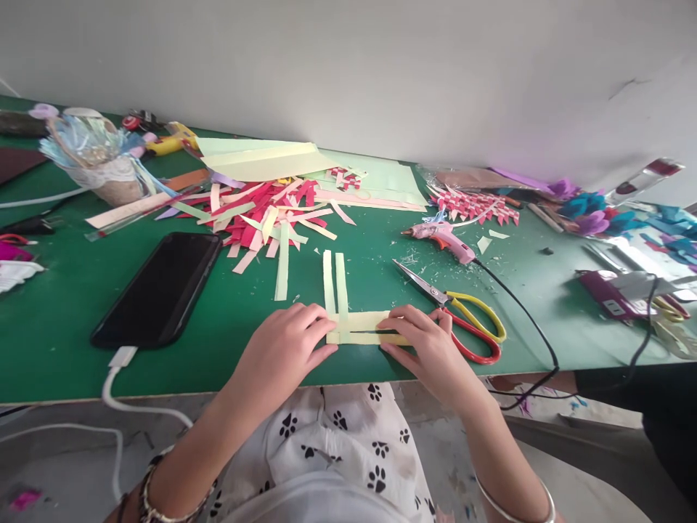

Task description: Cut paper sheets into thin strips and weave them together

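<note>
Pale green and yellow paper strips (356, 320) cross each other near the table's front edge, two upright ones and two lying sideways. My left hand (288, 341) touches their left end with its fingertips, thumb and fingers a little apart. On the right end of the sideways strips lie the fingers of my right hand (422, 345), thumb below and fingers above. Scissors with yellow and red handles (468, 327) lie just beyond my right hand. A single green strip (282, 261) rests above my left hand.
A black phone (159, 290) with a white cable is at the left. Behind are piled red and pink strips (255, 211) and green sheets (381, 178). A pink glue gun (443, 238) with a black cord stands right of centre. A woven red piece (473, 205) lies behind it.
</note>
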Motion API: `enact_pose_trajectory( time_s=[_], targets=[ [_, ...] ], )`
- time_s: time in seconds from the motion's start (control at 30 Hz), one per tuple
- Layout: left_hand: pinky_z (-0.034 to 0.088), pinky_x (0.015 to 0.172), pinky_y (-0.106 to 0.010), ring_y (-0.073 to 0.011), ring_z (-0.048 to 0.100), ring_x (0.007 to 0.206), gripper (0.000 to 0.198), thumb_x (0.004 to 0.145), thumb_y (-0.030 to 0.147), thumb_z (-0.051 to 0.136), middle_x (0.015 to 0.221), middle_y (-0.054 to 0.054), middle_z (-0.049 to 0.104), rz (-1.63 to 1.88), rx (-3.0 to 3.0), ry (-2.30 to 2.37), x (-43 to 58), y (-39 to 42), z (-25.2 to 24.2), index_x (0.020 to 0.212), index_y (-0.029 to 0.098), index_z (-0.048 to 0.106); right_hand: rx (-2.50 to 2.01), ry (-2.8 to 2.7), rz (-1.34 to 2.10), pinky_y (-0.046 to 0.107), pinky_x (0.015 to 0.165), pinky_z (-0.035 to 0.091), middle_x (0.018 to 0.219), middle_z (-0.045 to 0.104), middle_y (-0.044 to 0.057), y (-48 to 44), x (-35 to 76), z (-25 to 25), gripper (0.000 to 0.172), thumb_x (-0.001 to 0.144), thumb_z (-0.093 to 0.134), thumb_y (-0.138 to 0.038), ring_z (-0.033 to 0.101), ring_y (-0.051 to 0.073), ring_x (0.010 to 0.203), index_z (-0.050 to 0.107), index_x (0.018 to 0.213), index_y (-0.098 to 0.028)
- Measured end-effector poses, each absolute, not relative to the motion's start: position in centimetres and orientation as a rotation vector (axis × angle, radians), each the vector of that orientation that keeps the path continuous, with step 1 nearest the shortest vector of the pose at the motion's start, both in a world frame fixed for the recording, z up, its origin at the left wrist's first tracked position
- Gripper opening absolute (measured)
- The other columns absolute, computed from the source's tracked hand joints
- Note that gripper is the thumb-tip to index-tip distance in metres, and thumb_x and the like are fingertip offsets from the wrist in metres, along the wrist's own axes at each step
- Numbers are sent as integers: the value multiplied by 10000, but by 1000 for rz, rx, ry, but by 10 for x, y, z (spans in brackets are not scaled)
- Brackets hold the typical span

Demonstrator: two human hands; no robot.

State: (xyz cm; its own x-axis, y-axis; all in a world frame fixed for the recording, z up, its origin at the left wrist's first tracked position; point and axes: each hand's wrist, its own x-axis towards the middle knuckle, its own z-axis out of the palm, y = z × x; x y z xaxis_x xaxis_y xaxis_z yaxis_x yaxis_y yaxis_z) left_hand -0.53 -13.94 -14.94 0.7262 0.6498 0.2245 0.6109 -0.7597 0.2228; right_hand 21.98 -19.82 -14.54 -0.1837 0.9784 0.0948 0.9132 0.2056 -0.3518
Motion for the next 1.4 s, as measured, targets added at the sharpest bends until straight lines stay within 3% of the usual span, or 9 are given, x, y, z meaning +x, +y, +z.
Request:
enact_pose_trajectory(
  time_s=[0.13, 0.27, 0.47, 0.8, 1.03, 1.17, 1.4],
  targets=[
    [452, 662, -300, -173, 558, 792, 165, 885, 274, 478, 906, -39, 601, 428, 2804, 1024, -4, -139, -149, 927, 183, 610, -1773, -2243, 322, 351, 772, 272, 1007, 601, 15, -197, 220, -142, 158, 907, 450, -264, 544, 144, 738, 589, 982, -258],
    [453, 660, -299, -173, 561, 785, 192, 898, 277, 447, 896, -43, 604, 449, 2810, 1017, -4, -139, -149, 916, 178, 610, -1867, -2224, 177, 382, 786, 271, 956, 610, 31, -203, 216, -139, 150, 868, 518, -316, 560, 205, 856, 569, 980, -229],
    [463, 667, -307, -174, 567, 783, 235, 912, 285, 404, 898, -47, 613, 487, 2801, 1005, -4, -139, -149, 918, 173, 612, -1971, -2118, 4, 378, 718, 262, 892, 620, 53, -212, 209, -142, 193, 922, 385, -301, 567, 204, 790, 541, 1002, -221],
    [469, 665, -301, -177, 561, 796, 230, 907, 283, 411, 909, -51, 615, 475, 2769, 1012, -5, -139, -149, 931, 178, 614, -1929, -2097, 256, 339, 703, 259, 873, 653, 8, -205, 211, -139, 124, 844, 473, -162, 580, 192, 807, 550, 905, -239],
    [473, 651, -301, -175, 561, 787, 255, 915, 288, 392, 903, -55, 615, 499, 2778, 995, -5, -139, -149, 931, 176, 621, -1872, -2038, 475, 343, 753, 269, 768, 662, -28, -197, 211, -136, 82, 857, 496, -295, 591, 165, 709, 555, 865, -238],
    [470, 657, -301, -175, 563, 796, 217, 903, 290, 429, 915, -47, 615, 489, 2797, 989, -6, -138, -149, 950, 185, 613, -1829, -1998, 618, 354, 760, 266, 594, 590, -46, -192, 215, -140, 176, 902, 395, -284, 533, 140, 592, 555, 857, -227],
    [463, 649, -301, -180, 564, 790, 191, 895, 265, 443, 905, -46, 617, 519, 2803, 968, -6, -138, -149, 934, 172, 605, -1800, -2012, 718, 321, 742, 296, 547, 413, -70, -186, 221, -141, 205, 909, 369, -284, 361, 94, 498, 554, 840, -228]
  ],
)
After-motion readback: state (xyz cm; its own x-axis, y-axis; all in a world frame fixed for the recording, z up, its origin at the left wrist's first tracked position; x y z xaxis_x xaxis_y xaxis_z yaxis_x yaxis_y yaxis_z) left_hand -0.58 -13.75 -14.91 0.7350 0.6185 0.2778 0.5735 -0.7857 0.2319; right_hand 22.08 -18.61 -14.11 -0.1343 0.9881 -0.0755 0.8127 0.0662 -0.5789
